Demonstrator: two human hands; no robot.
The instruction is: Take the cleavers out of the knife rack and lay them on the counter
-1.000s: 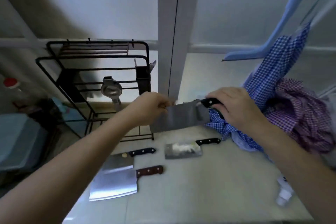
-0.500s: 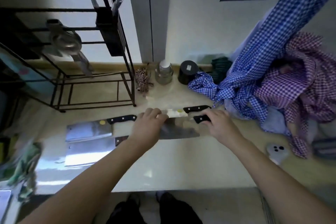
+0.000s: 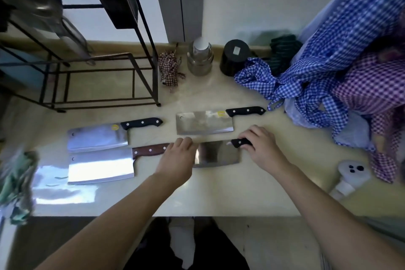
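Observation:
A black-handled cleaver (image 3: 217,153) lies flat on the cream counter (image 3: 219,190). My right hand (image 3: 262,148) grips its handle, and my left hand (image 3: 178,158) rests on the blade's left end. Three other cleavers lie on the counter: a black-handled one (image 3: 205,121) just behind, another black-handled one (image 3: 97,136) to the left, and a brown-handled one (image 3: 100,165) in front of that. The black wire knife rack (image 3: 144,35) stands at the back left; no cleaver shows in it.
Behind the cleavers stand a metal jar (image 3: 199,57), a black cup (image 3: 234,57) and a small checked cloth (image 3: 169,69). Blue and purple checked cloths (image 3: 341,68) pile up at the right. A white phone (image 3: 350,171) lies near the right edge. A ladle (image 3: 37,4) hangs on the rack.
Both hands brought the fourth cleaver down from the air onto the counter, in front of the back right cleaver. The view tilted down toward the counter.

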